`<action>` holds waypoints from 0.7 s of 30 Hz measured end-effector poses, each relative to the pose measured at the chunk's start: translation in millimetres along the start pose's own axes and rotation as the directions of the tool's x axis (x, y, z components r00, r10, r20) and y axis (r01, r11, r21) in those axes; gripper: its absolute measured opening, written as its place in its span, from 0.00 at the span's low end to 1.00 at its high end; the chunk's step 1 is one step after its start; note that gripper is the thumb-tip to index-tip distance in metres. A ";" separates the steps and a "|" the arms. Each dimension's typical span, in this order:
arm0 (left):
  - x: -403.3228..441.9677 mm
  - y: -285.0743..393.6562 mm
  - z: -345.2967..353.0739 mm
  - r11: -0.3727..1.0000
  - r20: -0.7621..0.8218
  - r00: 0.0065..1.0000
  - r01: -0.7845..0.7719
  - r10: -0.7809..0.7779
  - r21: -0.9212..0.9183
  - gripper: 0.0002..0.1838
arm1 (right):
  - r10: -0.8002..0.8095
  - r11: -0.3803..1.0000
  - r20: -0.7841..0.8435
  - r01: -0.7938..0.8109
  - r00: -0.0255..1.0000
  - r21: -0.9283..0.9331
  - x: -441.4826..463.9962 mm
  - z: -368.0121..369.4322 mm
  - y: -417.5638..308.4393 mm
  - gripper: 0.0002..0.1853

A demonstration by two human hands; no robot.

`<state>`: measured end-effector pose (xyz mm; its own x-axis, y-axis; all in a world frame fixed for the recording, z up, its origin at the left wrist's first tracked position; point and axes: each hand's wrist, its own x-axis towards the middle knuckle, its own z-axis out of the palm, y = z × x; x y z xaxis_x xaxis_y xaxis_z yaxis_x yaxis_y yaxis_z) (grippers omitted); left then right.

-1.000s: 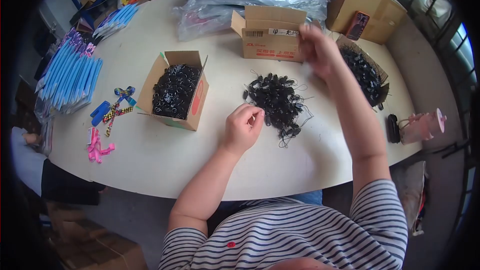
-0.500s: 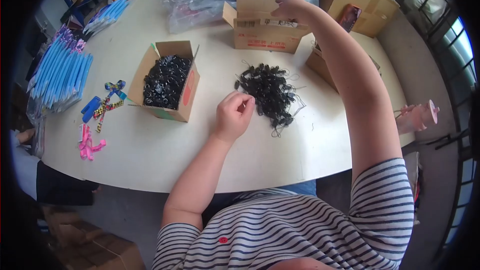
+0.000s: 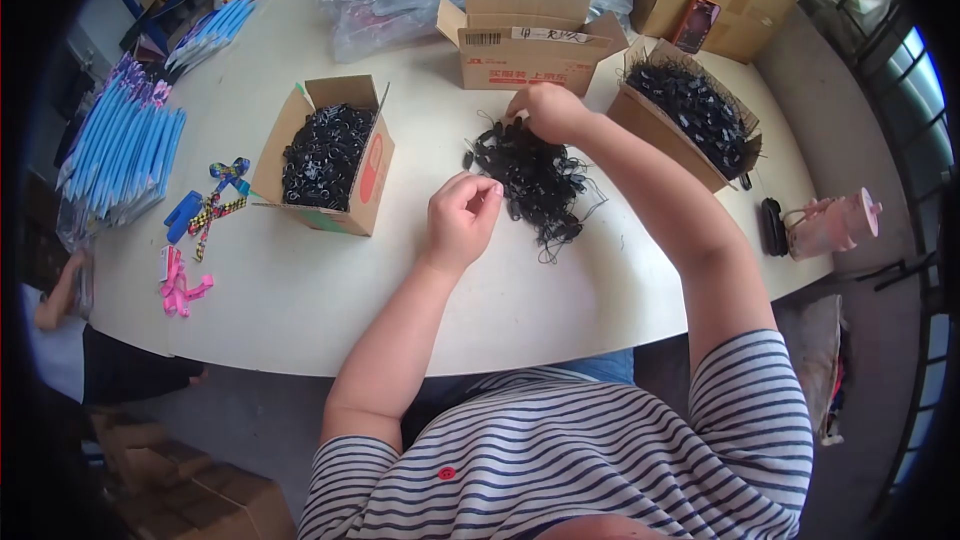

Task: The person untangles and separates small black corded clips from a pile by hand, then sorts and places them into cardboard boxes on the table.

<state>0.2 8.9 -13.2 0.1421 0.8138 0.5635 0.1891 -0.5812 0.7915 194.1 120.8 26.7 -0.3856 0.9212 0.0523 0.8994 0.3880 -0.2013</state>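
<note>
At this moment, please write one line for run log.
left hand: fingers curled, beside black pile | right hand: at black pile's far edge | carton: flaps open, behind black pile

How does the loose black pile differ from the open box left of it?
The loose pile lies on the table; the open box walls its pieces in. The right hand is at the pile; neither hand touches the box. Cord loops fringe the pile; rings show in the box. Both contain small black pieces.

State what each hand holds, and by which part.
It cannot be told. The left hand pinches thumb and forefinger together, nothing distinct visible between; the right hand is at the far edge of the pile of small black corded pieces.
</note>
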 end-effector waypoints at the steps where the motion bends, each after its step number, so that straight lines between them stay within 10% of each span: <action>1: -0.2 -0.3 -0.8 1.000 -0.005 1.000 -0.001 0.001 0.007 0.04 | -0.031 0.999 0.006 0.031 0.999 0.015 -1.4 4.6 0.2 0.14; 9: -1.7 -1.8 -1.1 0.998 0.025 0.998 0.059 -0.058 -0.039 0.03 | -0.073 0.986 -0.346 0.119 0.936 0.114 -22.0 10.2 -6.9 0.09; 13: -2.0 -6.1 5.1 0.980 0.005 0.987 0.160 -0.161 -0.119 0.07 | -0.017 0.779 -0.245 0.166 0.969 0.604 -70.4 -15.1 -45.6 0.10; 15: -3.6 9.5 7.7 0.896 0.075 0.952 0.305 -0.297 -0.324 0.10 | -0.201 0.780 -0.383 0.383 0.902 0.494 -96.8 -18.3 -65.3 0.10; 18: -6.3 17.0 5.0 0.778 0.326 0.883 0.458 -0.338 -0.431 0.13 | -0.054 0.748 -0.178 0.158 0.983 0.644 -129.8 -28.6 -89.8 0.12; 21: -9.7 17.4 7.4 0.779 0.418 0.847 0.493 -0.328 -0.389 0.12 | 0.025 0.712 -0.314 0.203 0.949 0.672 -137.0 -11.4 -81.5 0.11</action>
<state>9.2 -9.2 -6.7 0.4642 0.8777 0.1193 -0.1604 -0.0491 0.9858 176.0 -36.7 47.1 -0.2786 0.8937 0.3518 0.4235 0.4431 -0.7901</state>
